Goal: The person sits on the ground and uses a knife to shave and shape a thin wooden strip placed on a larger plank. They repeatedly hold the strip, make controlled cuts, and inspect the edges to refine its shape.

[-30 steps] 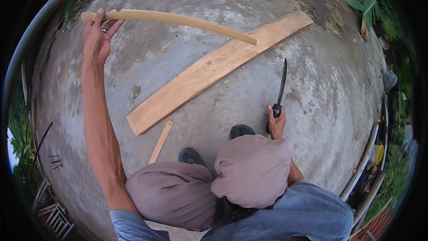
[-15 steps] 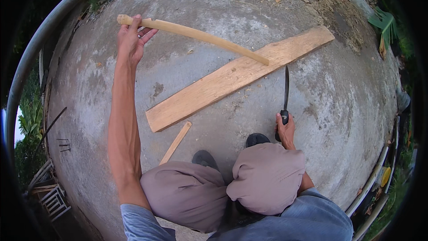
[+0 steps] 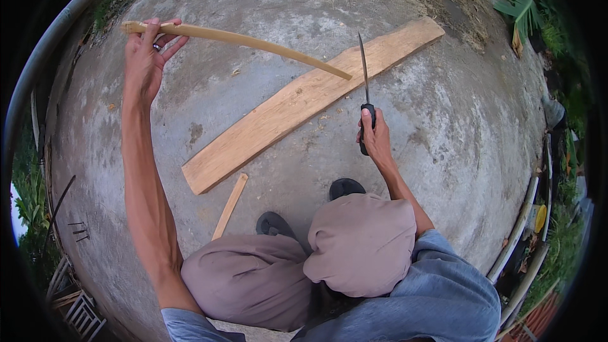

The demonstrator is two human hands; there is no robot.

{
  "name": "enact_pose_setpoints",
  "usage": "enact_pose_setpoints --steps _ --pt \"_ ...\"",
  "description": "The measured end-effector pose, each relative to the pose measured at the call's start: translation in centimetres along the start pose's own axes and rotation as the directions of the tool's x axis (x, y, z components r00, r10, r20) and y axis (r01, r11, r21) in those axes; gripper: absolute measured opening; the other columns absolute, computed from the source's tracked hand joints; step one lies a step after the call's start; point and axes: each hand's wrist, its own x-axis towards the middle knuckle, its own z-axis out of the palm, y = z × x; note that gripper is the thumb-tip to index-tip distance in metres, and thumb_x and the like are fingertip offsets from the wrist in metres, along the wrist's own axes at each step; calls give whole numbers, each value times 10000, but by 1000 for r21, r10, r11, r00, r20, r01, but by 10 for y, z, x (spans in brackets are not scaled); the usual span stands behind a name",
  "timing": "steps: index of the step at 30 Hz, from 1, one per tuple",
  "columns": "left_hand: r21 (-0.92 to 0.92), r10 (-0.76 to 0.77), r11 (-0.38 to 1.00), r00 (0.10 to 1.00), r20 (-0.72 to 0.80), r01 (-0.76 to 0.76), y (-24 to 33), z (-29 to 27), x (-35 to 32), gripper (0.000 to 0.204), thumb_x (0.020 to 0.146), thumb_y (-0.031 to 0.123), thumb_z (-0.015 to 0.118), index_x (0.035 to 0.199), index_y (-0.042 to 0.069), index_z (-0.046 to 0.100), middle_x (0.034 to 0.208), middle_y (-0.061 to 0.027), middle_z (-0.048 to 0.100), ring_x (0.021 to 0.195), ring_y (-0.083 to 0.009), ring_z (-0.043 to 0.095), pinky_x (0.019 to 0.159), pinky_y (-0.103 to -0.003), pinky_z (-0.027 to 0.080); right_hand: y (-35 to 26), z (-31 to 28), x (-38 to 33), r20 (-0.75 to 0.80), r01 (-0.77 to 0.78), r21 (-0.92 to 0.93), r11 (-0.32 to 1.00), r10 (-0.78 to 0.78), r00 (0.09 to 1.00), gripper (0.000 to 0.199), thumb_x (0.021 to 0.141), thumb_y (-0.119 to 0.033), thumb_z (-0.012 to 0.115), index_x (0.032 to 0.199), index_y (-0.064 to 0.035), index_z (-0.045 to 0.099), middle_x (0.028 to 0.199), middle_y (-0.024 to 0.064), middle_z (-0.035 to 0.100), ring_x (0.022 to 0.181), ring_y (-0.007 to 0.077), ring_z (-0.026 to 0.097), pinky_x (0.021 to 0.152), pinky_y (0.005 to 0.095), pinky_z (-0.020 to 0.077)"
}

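Observation:
Out at the far left, my left hand [image 3: 145,57] grips one end of a long, thin wooden strip [image 3: 253,43] between thumb and fingers. The strip's other end rests on a thick wooden plank [image 3: 272,114], which lies slantwise across the ground. On the right, my right hand [image 3: 375,133] is wrapped round the black handle of a knife [image 3: 365,79]. Its dark blade points up and away from me, passing over the plank's near edge, close to the strip's resting end. Whether the blade touches the plank I cannot tell.
A short wooden piece [image 3: 230,206] lies on the concrete ground [image 3: 443,152] near my left knee. My sandalled feet are below the plank. A metal pipe [image 3: 47,44] curves along the left side; poles [image 3: 516,228] and plants line the right edge.
My right hand has raised the knife away from me, from beside my right knee to the plank's edge. My left hand still holds the strip; the whole view has shifted a little.

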Motion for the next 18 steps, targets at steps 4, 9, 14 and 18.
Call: enact_pose_setpoints --steps 4,9,14,18 --pt "42 68 997 997 38 -69 7 16 7 265 1084 249 565 1134 16 450 1192 -277 673 1109 -295 681 943 -466 646 4 -3 24 -34 4 -84 996 -7 999 540 1077 -516 491 1090 21 549 749 115 631 562 212 654 551 372 521" --pt "99 119 987 992 48 -123 15 26 3 276 1087 261 560 1128 15 443 1187 -276 673 1119 -283 679 932 -468 650 -2 3 37 -29 19 -40 999 -20 999 557 1074 -529 484 1022 20 564 714 119 627 543 221 651 549 377 524" --pt "67 100 993 995 14 -101 14 24 3 255 1084 251 568 1119 29 448 1183 -271 676 1140 -292 674 941 -489 644 0 13 45 -31 32 -8 999 -32 999 604 1060 -569 482 991 23 580 694 123 632 539 218 650 545 380 525" --pt "35 87 996 996 -10 -87 6 23 6 235 1084 231 565 1114 31 447 1178 -276 673 1157 -305 671 943 -510 643 20 11 59 7 -25 -141 990 26 1000 633 1059 -579 474 952 34 585 663 113 620 532 211 647 523 382 516"
